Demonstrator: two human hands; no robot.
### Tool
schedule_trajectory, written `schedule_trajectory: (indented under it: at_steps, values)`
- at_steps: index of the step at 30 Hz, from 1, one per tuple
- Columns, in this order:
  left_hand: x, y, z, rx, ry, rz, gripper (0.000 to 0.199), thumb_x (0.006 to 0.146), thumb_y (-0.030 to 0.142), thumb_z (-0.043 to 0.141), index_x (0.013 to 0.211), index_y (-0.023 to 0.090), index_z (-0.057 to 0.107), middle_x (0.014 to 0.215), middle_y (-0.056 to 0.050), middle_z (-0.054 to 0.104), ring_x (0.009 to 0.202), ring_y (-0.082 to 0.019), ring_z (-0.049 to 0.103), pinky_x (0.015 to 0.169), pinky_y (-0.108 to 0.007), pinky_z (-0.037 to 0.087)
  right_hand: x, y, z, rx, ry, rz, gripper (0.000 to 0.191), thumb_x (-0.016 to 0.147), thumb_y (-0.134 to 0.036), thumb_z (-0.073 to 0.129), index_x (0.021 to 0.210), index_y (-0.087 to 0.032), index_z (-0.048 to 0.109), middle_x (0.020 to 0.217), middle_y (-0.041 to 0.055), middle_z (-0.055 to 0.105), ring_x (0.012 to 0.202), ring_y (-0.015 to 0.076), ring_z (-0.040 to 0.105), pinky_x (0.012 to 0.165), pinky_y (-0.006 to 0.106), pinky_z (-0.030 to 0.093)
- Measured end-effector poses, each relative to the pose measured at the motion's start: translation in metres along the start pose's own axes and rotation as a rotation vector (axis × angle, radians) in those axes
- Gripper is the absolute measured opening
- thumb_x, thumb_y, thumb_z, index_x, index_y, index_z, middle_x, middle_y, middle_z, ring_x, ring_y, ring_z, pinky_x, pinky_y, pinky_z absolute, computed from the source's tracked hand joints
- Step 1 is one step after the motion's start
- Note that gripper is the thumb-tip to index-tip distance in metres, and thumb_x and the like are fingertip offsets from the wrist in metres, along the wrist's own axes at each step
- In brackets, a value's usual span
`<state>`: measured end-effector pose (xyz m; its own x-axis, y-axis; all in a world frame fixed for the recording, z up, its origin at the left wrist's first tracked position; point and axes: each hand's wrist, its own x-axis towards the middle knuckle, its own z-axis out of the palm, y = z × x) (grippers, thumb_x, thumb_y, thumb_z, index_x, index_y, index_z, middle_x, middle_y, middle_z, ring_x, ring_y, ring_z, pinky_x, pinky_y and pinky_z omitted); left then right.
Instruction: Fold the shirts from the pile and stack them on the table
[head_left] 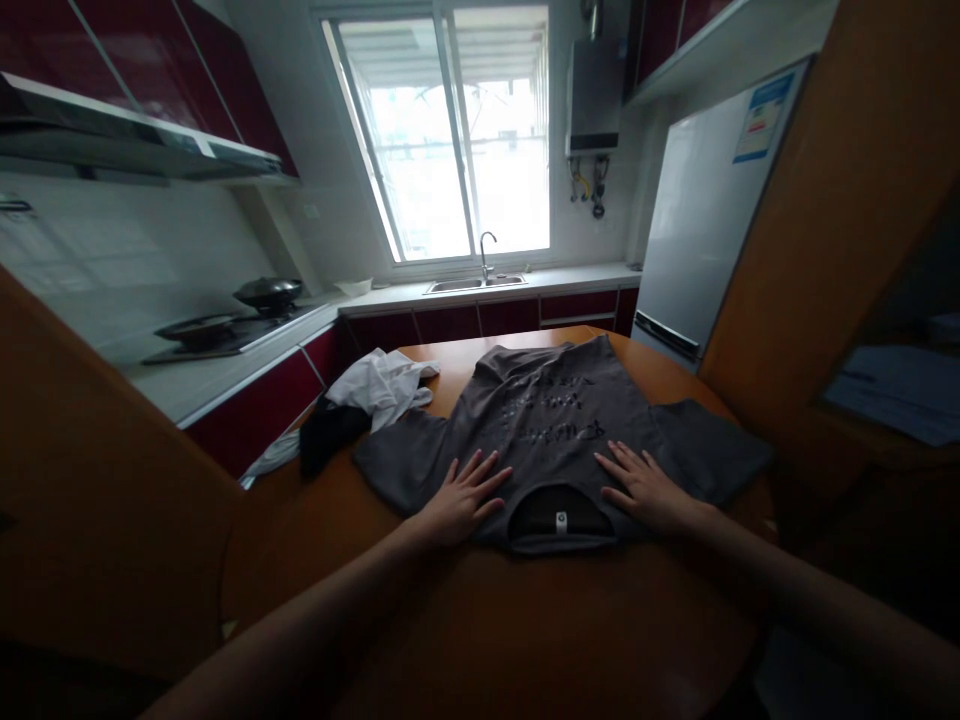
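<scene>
A dark grey T-shirt [555, 455] with black lettering lies spread on the round wooden table [510, 630]. Its neckline, with a small white label inside, faces me, and the sleeves reach out to both sides. My left hand [461, 503] rests flat on the cloth left of the collar, fingers spread. On the other side of the collar my right hand [649, 488] also lies flat with its fingers apart. Some creases run across the chest and towards the far hem.
White clothing [384, 385] and a black garment [330, 435] lie heaped at the table's left edge. Beyond stand a counter with a sink [474, 284], a stove with a lidded wok [268, 292] and another pan [196, 330]. A fridge [701, 210] is at the right.
</scene>
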<state>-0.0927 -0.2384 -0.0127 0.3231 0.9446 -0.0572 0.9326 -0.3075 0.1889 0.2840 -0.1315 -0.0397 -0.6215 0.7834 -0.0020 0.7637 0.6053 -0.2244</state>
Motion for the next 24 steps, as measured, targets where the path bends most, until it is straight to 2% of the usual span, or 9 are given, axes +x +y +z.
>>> schedule_trajectory:
  at_steps: [2,4,7,9,10,12,15,19,24]
  values:
    - [-0.008,0.008,0.0,-0.026,-0.003,0.01,0.055,0.103,0.056,0.034,0.156,0.043,0.027,0.168,-0.001,0.013,0.154,-0.035,0.008,0.118,-0.068,0.01,-0.01,-0.002,0.001,0.016,-0.004,-0.011,0.073,0.096,-0.066,0.035,0.158,-0.026,0.031,0.166,0.0131,0.016,0.154,0.0312,0.011,0.12,0.06,0.013]
    - [-0.004,0.008,-0.008,-0.076,0.055,0.005,0.055,0.103,0.053,0.036,0.155,0.038,0.033,0.166,-0.004,0.024,0.152,-0.034,0.018,0.119,-0.063,0.019,-0.011,0.001,-0.003,0.035,0.025,-0.023,0.07,0.096,-0.065,0.038,0.155,-0.027,0.037,0.166,0.0125,0.02,0.153,0.0321,0.014,0.12,0.061,0.016]
    - [0.024,-0.013,-0.037,-0.159,0.277,-0.008,0.053,0.099,0.048,0.046,0.145,0.023,0.052,0.152,-0.011,0.049,0.143,-0.031,0.042,0.117,-0.047,0.035,0.009,0.016,-0.02,0.068,0.152,-0.013,0.059,0.095,-0.055,0.047,0.145,-0.023,0.053,0.161,0.0141,0.033,0.15,0.0324,0.026,0.119,0.057,0.024]
    - [0.055,-0.036,-0.063,-0.211,0.399,-0.061,0.048,0.094,0.043,0.053,0.134,0.019,0.062,0.139,-0.012,0.061,0.13,-0.028,0.056,0.112,-0.04,0.042,0.035,0.033,-0.037,0.114,0.262,0.024,0.05,0.093,-0.045,0.054,0.134,-0.018,0.062,0.152,0.0173,0.047,0.142,0.0317,0.041,0.116,0.049,0.033]
    - [0.072,-0.05,-0.075,-0.247,0.416,-0.142,0.046,0.09,0.04,0.057,0.13,0.017,0.064,0.131,-0.012,0.066,0.122,-0.028,0.062,0.107,-0.039,0.047,0.05,0.043,-0.047,0.155,0.309,0.061,0.045,0.092,-0.04,0.056,0.128,-0.016,0.066,0.145,0.0179,0.055,0.136,0.0306,0.049,0.114,0.045,0.038]
    - [0.107,-0.076,-0.098,-0.332,0.394,-0.367,0.041,0.086,0.034,0.061,0.123,0.017,0.067,0.118,-0.011,0.073,0.109,-0.026,0.069,0.096,-0.034,0.053,0.081,0.065,-0.068,0.246,0.371,0.195,0.036,0.088,-0.032,0.059,0.117,-0.013,0.071,0.126,0.018,0.068,0.12,0.0289,0.062,0.106,0.039,0.044]
    - [0.153,-0.112,-0.121,-0.34,0.406,-0.491,0.04,0.084,0.028,0.062,0.12,0.013,0.068,0.111,-0.013,0.075,0.1,-0.026,0.071,0.088,-0.031,0.054,0.129,0.098,-0.094,0.315,0.434,0.353,0.029,0.086,-0.025,0.06,0.108,-0.012,0.073,0.112,0.016,0.074,0.105,0.0265,0.068,0.095,0.033,0.049]
    - [0.209,-0.148,-0.132,-0.36,0.428,-0.584,0.035,0.078,0.025,0.067,0.11,0.013,0.071,0.114,-0.016,0.073,0.106,-0.027,0.069,0.09,-0.029,0.051,0.187,0.136,-0.109,0.362,0.474,0.446,0.024,0.083,-0.02,0.06,0.099,-0.011,0.074,0.103,0.0151,0.076,0.092,0.0229,0.07,0.084,0.028,0.051]
    - [0.276,-0.183,-0.122,-0.491,0.406,-0.675,0.029,0.075,0.025,0.071,0.103,0.014,0.07,0.113,-0.014,0.072,0.105,-0.025,0.068,0.084,-0.026,0.052,0.257,0.171,-0.102,0.455,0.507,0.515,0.017,0.077,-0.017,0.065,0.09,-0.012,0.074,0.096,0.0138,0.076,0.086,0.0213,0.07,0.078,0.026,0.051]
